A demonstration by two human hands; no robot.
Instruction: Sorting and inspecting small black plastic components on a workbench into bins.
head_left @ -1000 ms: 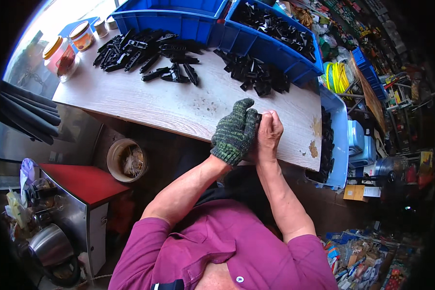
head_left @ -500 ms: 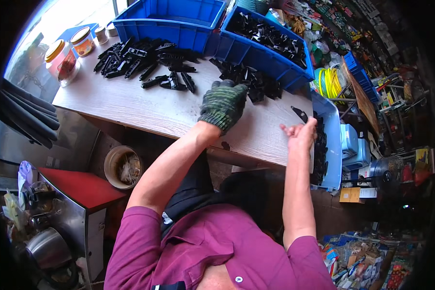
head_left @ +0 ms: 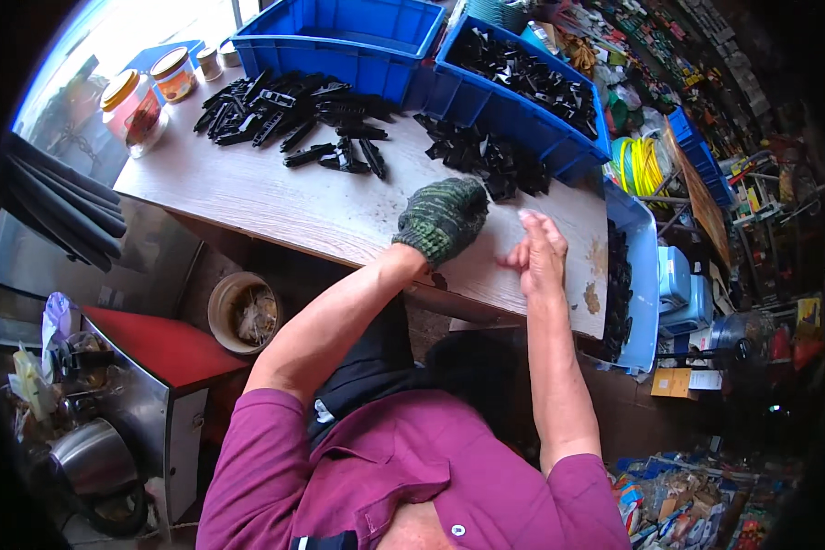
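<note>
My left hand, in a dark green knitted glove, is above the table just in front of a pile of small black plastic parts. Its fingers are curled closed, and what they hold, if anything, is hidden. Bare and to the right of the glove, my right hand has its fingers loosely apart with nothing seen in them. A second heap of long black plastic parts lies farther left, a few of them apart at its near edge. Beyond the table's right edge, a light blue bin holds more black parts.
Two blue crates stand along the table's back: an empty-looking one and one full of black parts. Lidded jars sit at the left. Below are a bucket and a red-topped cabinet. Yellow hose lies beyond the right crate.
The black part by my right hand near the table's right edge is gone from there. That hand has moved left toward my gloved left hand, which has drawn slightly nearer to me.
</note>
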